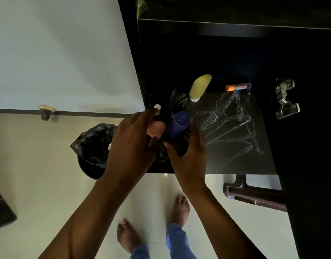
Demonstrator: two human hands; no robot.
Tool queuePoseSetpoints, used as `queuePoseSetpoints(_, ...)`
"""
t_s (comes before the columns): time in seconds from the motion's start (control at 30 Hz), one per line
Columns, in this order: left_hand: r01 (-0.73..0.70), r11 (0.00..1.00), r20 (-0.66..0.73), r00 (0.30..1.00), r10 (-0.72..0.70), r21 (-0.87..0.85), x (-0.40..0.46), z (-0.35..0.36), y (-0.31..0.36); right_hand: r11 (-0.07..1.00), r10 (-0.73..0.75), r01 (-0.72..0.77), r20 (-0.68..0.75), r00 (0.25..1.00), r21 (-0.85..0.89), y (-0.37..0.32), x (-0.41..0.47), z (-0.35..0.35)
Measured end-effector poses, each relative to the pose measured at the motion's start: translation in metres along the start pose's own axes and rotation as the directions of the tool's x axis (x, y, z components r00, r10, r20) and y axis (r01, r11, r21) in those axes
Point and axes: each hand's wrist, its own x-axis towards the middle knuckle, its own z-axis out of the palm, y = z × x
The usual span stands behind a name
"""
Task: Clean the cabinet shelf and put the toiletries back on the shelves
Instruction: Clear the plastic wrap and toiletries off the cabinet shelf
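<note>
**A:** A person is standing barefoot at a dark open cabinet, both hands working at the front left of the glossy black shelf (pixel 235 161). What is happening there?

**B:** The right hand (pixel 189 156) is curling its fingers round a tall blue cylindrical bottle (pixel 179 124), its grip clamped on the lower body. The left hand (pixel 131 144) is reaching beside it towards a pinkish rounded object (pixel 156 127); I cannot tell whether that grip is closing on it or only touching.

**A:** And the other toiletries?

**B:** A pale yellow soft tube with a white cap (pixel 199 87) and a small orange-capped stick (pixel 238 86) are lying further back on the same shelf. Whitish wipe streaks (pixel 232 124) are showing across the right half.

**A:** How should this step go?

**B:** Probably by standing the bottle upright towards the back, clear of the streaked patch and the crumpled black plastic (pixel 176 99) behind it.

**A:** Any lettering?

**B:** Raised letters are showing on the bottle's cap, too blurred to read. The stick's print is likewise illegible.
</note>
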Motion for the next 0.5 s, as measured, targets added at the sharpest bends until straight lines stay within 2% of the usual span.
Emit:
queuePoseSetpoints(0.1,-0.027,0.997,-0.097,0.995,0.020,-0.067,-0.011,-0.005,0.008,1.000,0.029,-0.029,0.016,0.999,0.007,0.003,-0.018,-0.014)
queuePoseSetpoints(0.2,-0.075,0.995,-0.308,0.950,0.050,-0.069,-0.018,-0.013,0.022,0.999,0.028,-0.026,-0.113,0.993,0.019,0.009,-0.026,-0.031)
queuePoseSetpoints(0.27,-0.149,0.986,-0.388,0.915,0.109,-0.075,-0.014,-0.019,0.037,1.000,0.013,-0.013,-0.194,0.981,-0.002,0.013,-0.014,-0.042)
queuePoseSetpoints(0.33,-0.253,0.964,-0.343,0.916,0.210,-0.085,-0.001,-0.025,0.057,0.998,-0.029,0.014,-0.255,0.967,-0.057,0.015,0.012,-0.052)
queuePoseSetpoints(0.4,-0.300,0.952,-0.185,0.941,0.284,-0.063,0.019,-0.028,0.079,0.988,-0.079,0.038,-0.284,0.956,-0.147,0.016,0.047,-0.063)
queuePoseSetpoints(0.5,-0.255,0.965,0.053,0.966,0.252,0.061,0.057,-0.026,0.104,0.940,-0.175,0.074,-0.282,0.943,-0.333,0.019,0.104,-0.076)
